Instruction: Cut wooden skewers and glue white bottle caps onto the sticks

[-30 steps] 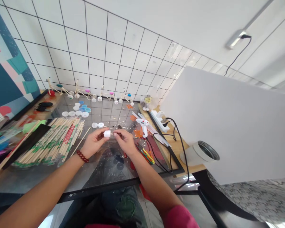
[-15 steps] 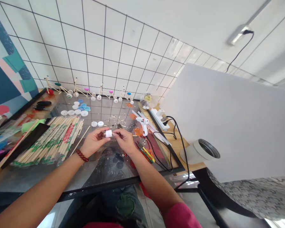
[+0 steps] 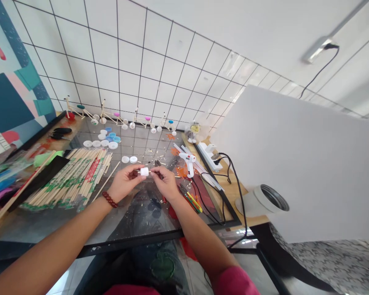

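Little has changed: left of the white plastic glue gun (image 3: 189, 159), the left hand (image 3: 125, 180) still pinches a short white cylinder (image 3: 144, 171) — the right hand (image 3: 166, 183), a thin pale stick (image 3: 150, 172) at its end — so handling seems ongoing.

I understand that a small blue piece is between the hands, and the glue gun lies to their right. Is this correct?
No: the piece between the left hand and right hand is white, as the head view shows. The glue gun does lie to their right.
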`<state>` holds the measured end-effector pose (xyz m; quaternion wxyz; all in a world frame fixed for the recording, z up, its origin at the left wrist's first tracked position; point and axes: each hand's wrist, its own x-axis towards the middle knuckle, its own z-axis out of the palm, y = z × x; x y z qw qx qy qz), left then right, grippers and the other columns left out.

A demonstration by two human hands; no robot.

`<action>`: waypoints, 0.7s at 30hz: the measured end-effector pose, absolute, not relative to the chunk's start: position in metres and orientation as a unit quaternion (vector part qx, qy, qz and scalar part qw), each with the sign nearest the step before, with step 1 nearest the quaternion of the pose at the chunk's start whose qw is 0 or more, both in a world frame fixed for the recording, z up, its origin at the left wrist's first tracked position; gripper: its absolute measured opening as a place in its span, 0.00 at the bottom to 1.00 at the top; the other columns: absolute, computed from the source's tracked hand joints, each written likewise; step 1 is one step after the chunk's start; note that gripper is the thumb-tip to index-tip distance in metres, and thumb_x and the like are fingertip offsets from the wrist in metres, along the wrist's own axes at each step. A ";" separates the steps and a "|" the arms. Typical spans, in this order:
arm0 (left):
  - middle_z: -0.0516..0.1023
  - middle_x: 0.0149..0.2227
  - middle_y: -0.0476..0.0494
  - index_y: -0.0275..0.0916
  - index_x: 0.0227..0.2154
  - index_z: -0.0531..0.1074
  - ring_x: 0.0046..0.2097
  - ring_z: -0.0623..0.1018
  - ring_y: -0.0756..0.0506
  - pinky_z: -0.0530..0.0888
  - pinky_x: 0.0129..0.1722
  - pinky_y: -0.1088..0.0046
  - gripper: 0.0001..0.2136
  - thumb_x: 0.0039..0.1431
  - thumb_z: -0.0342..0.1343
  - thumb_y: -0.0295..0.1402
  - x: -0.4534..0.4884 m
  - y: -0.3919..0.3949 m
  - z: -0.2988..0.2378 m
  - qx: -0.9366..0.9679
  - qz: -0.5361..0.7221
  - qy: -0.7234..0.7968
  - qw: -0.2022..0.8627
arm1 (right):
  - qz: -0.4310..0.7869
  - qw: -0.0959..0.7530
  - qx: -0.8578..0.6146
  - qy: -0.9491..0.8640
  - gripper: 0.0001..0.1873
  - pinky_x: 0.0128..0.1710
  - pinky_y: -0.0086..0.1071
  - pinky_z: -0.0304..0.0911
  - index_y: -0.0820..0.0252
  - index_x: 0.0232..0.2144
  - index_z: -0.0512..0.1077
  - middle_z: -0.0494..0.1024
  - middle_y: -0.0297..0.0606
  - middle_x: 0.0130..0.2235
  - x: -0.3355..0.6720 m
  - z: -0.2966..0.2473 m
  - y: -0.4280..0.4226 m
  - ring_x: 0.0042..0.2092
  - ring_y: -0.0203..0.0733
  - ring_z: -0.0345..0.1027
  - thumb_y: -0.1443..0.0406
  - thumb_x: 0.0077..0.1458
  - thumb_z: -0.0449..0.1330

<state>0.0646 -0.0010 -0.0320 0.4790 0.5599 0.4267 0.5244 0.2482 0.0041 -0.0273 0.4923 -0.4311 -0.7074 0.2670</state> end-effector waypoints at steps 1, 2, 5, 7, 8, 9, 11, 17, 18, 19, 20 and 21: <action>0.82 0.41 0.40 0.36 0.44 0.78 0.39 0.79 0.44 0.78 0.44 0.62 0.24 0.43 0.70 0.41 0.065 -0.001 -0.032 0.559 0.527 0.426 0.478 | 0.274 0.491 -0.434 -0.704 0.09 0.34 0.30 0.65 0.58 0.33 0.77 0.79 0.37 0.32 0.249 -0.027 0.004 0.32 0.38 0.69 0.61 0.57 0.59; 0.82 0.41 0.40 0.36 0.44 0.78 0.39 0.79 0.44 0.77 0.44 0.62 0.24 0.43 0.70 0.41 0.065 -0.001 -0.032 0.556 0.530 0.425 0.479 | 0.282 0.491 -0.436 -0.699 0.09 0.33 0.29 0.64 0.58 0.33 0.77 0.78 0.36 0.32 0.249 -0.027 0.004 0.31 0.37 0.69 0.61 0.56 0.59; 0.82 0.40 0.40 0.36 0.44 0.78 0.38 0.79 0.44 0.78 0.44 0.62 0.24 0.43 0.70 0.42 0.065 -0.002 -0.028 0.546 0.533 0.417 0.493 | 0.301 0.488 -0.446 -0.687 0.09 0.32 0.29 0.62 0.59 0.32 0.76 0.76 0.33 0.29 0.250 -0.027 0.004 0.30 0.37 0.66 0.60 0.56 0.58; 0.82 0.39 0.40 0.36 0.43 0.78 0.36 0.80 0.44 0.78 0.43 0.62 0.23 0.45 0.68 0.45 0.065 -0.003 -0.024 0.543 0.528 0.418 0.501 | 0.307 0.487 -0.451 -0.682 0.10 0.31 0.28 0.61 0.59 0.32 0.75 0.74 0.32 0.28 0.251 -0.027 0.004 0.29 0.36 0.64 0.59 0.55 0.58; 0.82 0.38 0.41 0.37 0.42 0.78 0.35 0.80 0.44 0.78 0.42 0.62 0.23 0.46 0.67 0.46 0.064 -0.004 -0.023 0.543 0.525 0.423 0.501 | 0.309 0.486 -0.451 -0.681 0.10 0.31 0.28 0.61 0.59 0.32 0.75 0.74 0.32 0.27 0.251 -0.027 0.004 0.29 0.36 0.64 0.59 0.55 0.58; 0.82 0.36 0.41 0.37 0.40 0.79 0.34 0.79 0.44 0.78 0.41 0.62 0.22 0.47 0.67 0.47 0.064 -0.004 -0.021 0.542 0.523 0.430 0.498 | 0.311 0.486 -0.451 -0.681 0.10 0.31 0.28 0.60 0.59 0.32 0.75 0.73 0.32 0.27 0.251 -0.026 0.004 0.29 0.36 0.64 0.59 0.55 0.58; 0.82 0.32 0.43 0.37 0.37 0.79 0.32 0.79 0.45 0.78 0.38 0.64 0.20 0.47 0.66 0.48 0.064 -0.004 -0.020 0.544 0.524 0.447 0.480 | 0.307 0.484 -0.451 -0.684 0.10 0.31 0.28 0.60 0.59 0.31 0.75 0.73 0.32 0.27 0.251 -0.024 0.003 0.28 0.36 0.63 0.59 0.56 0.58; 0.78 0.25 0.46 0.37 0.30 0.79 0.28 0.75 0.46 0.74 0.32 0.69 0.16 0.47 0.65 0.46 0.061 -0.002 -0.021 0.556 0.521 0.479 0.436 | 0.258 0.470 -0.443 -0.719 0.11 0.32 0.28 0.60 0.60 0.32 0.75 0.75 0.34 0.29 0.251 -0.021 0.000 0.30 0.36 0.65 0.60 0.58 0.56; 0.78 0.24 0.47 0.37 0.29 0.79 0.28 0.75 0.47 0.74 0.32 0.70 0.15 0.47 0.65 0.46 0.061 -0.002 -0.021 0.555 0.517 0.479 0.441 | 0.246 0.469 -0.437 -0.727 0.11 0.32 0.29 0.60 0.60 0.33 0.75 0.75 0.35 0.29 0.251 -0.021 0.000 0.30 0.37 0.65 0.60 0.59 0.56; 0.77 0.24 0.47 0.37 0.28 0.78 0.28 0.75 0.47 0.74 0.31 0.70 0.16 0.47 0.65 0.46 0.060 -0.001 -0.022 0.553 0.513 0.480 0.448 | 0.234 0.468 -0.430 -0.736 0.11 0.33 0.29 0.60 0.60 0.33 0.76 0.76 0.35 0.30 0.251 -0.021 0.000 0.31 0.37 0.66 0.61 0.60 0.56; 0.77 0.23 0.47 0.37 0.28 0.78 0.28 0.75 0.47 0.74 0.31 0.70 0.16 0.47 0.65 0.46 0.060 -0.001 -0.023 0.551 0.509 0.480 0.455 | 0.224 0.466 -0.424 -0.744 0.11 0.34 0.29 0.61 0.60 0.34 0.76 0.76 0.36 0.31 0.251 -0.021 0.000 0.31 0.37 0.66 0.61 0.60 0.55; 0.77 0.23 0.47 0.37 0.27 0.77 0.28 0.75 0.47 0.74 0.31 0.70 0.16 0.46 0.66 0.47 0.060 0.000 -0.023 0.547 0.504 0.479 0.465 | 0.217 0.464 -0.419 -0.750 0.11 0.35 0.29 0.61 0.60 0.34 0.75 0.76 0.36 0.31 0.251 -0.021 0.000 0.32 0.37 0.66 0.61 0.61 0.55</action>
